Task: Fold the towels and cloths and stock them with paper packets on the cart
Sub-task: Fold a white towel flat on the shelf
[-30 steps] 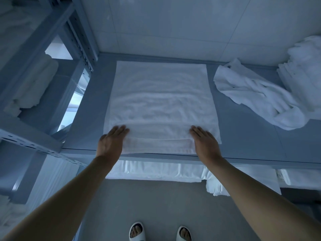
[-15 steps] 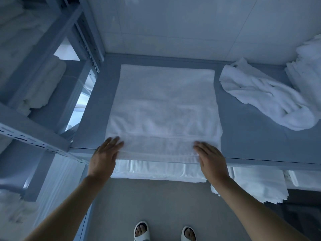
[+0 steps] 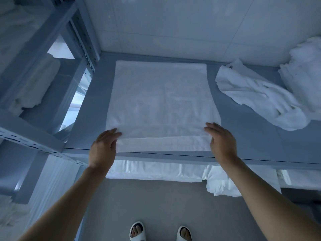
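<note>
A white towel (image 3: 161, 101) lies spread flat on the grey shelf top (image 3: 257, 143), its near edge doubled into a narrow band along the shelf's front. My left hand (image 3: 103, 147) rests at the towel's near left corner with fingers straight, fingertips on the cloth. My right hand (image 3: 221, 140) lies at the near right corner, fingers extended over the folded band. Neither hand shows a curled grip on the cloth.
A crumpled white towel (image 3: 260, 100) lies to the right, with a pile of white cloths (image 3: 305, 70) at the far right. Folded white linen (image 3: 156, 169) sits on the shelf below. A grey metal rack (image 3: 43, 84) with rolled towels stands left. A white wall is behind.
Both hands slid back toward the front edge, then shifted to the towel's near corners. The near edge band now shows more clearly between them.
</note>
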